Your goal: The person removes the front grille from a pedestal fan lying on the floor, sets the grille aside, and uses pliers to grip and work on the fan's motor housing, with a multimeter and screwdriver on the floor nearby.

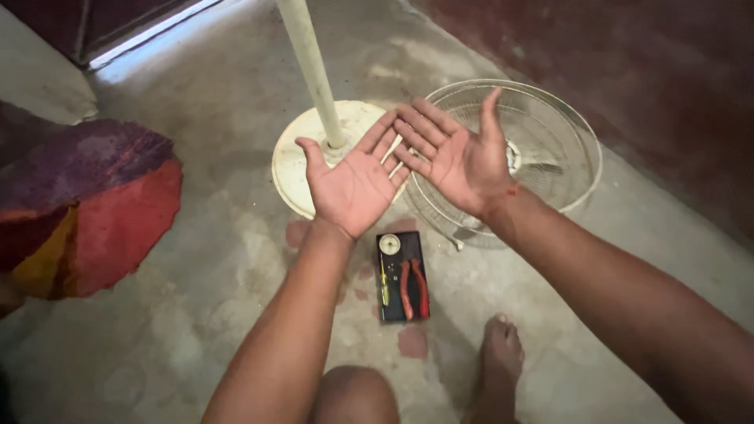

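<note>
My left hand (353, 177) and my right hand (455, 153) are held out palm up, side by side, fingers spread and empty. They hover above the round cream base (294, 169) of a standing fan, whose pole (312, 67) rises behind them. A wire fan grille (550, 126) lies flat on the floor under and to the right of my right hand. Below my wrists a small black tray (402, 276) rests on the floor with red-handled pliers (414, 288), a yellow screwdriver (384, 284) and a round white cap (389, 244).
A bare concrete floor (196, 314) stretches around. A round rug (86, 204) in purple, red and yellow lies at the left. My knee (357, 396) and bare foot (500, 353) show at the bottom. A dark red wall (628, 47) runs along the right.
</note>
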`<action>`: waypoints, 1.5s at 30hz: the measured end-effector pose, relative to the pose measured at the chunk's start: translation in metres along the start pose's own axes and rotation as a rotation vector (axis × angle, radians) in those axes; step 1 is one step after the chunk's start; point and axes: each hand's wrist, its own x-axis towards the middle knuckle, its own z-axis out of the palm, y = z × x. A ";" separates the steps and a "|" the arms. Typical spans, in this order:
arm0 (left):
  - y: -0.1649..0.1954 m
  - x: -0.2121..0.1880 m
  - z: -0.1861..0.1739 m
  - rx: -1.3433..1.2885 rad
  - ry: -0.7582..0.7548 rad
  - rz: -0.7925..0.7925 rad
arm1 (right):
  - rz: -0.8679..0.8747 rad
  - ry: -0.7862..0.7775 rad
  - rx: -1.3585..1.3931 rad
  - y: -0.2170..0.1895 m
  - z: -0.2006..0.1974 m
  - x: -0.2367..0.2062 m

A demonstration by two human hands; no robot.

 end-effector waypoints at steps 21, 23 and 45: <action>-0.021 -0.065 -0.098 0.122 0.326 -0.045 | 0.230 0.104 0.087 0.109 -0.068 -0.026; -0.028 -0.073 -0.109 0.088 0.406 -0.064 | 0.269 0.117 0.035 0.116 -0.074 -0.034; -0.053 -0.100 -0.167 -0.016 0.604 -0.172 | 0.372 0.368 -0.082 0.152 -0.090 -0.056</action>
